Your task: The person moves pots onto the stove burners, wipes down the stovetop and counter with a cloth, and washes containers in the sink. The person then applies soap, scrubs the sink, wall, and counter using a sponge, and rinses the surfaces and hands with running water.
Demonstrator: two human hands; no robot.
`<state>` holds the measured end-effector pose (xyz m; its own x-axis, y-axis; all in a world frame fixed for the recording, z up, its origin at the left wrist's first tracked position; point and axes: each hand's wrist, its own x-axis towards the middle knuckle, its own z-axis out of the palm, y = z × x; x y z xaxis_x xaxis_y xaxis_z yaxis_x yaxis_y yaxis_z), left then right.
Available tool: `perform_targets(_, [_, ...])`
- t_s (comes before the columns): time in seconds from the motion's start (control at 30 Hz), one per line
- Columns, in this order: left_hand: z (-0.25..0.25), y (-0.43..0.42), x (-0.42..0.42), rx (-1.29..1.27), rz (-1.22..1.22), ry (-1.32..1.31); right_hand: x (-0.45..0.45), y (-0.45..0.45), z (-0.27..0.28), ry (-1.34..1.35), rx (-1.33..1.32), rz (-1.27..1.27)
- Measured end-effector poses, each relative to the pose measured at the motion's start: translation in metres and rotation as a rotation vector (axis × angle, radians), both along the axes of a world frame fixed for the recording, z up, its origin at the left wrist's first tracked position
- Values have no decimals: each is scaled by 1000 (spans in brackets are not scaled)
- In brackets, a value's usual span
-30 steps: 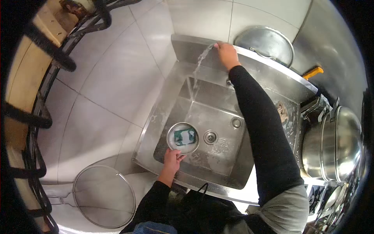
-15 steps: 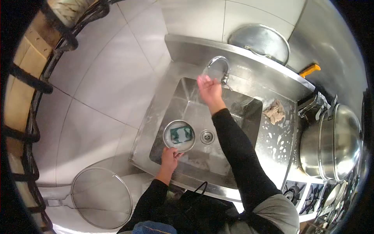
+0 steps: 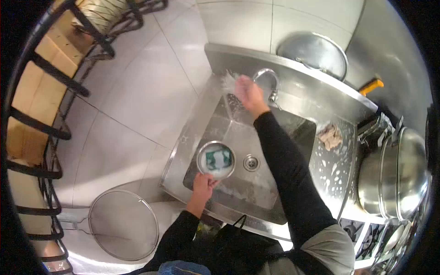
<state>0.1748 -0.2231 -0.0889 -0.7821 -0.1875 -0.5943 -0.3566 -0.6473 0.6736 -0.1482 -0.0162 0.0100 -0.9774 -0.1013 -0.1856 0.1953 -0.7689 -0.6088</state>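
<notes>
My left hand (image 3: pixel 203 189) grips the near rim of a round metal bowl (image 3: pixel 200 160) over the left part of the steel sink (image 3: pixel 256 188). In the bowl lies a green and white sponge (image 3: pixel 219 159) in whitish liquid. My right hand (image 3: pixel 250 95) is under the curved faucet (image 3: pixel 267 72), blurred by motion, with water splashing off to its left. Whether its fingers are apart or closed cannot be made out.
A crumpled beige cloth (image 3: pixel 330 136) lies on the wet drainboard at right. A round lid (image 3: pixel 313 54) and an orange handle (image 3: pixel 371 87) are behind the sink. Large steel pots (image 3: pixel 389 172) stand at right, a strainer (image 3: pixel 123 224) at lower left.
My right hand has come down from the faucet's spout into the water beneath it, uncovering the faucet and the cloth. My left hand still holds the bowl in the same spot.
</notes>
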Motion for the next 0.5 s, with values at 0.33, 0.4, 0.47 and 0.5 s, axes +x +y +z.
perform_targets(0.33, [12,-20,-201,-966,-475,550,49,61,92,676,1452,-618])
perform_targets(0.4, [17,-21,-259,-1303,-530,639,48,69,92,747,1806,-422])
perform_targets(0.47, [24,-15,-326,-769,-308,468,49,86,93,747,1707,-380])
perform_targets(0.5, [7,-17,-360,-355,-264,345,52,100,91,737,1614,-344])
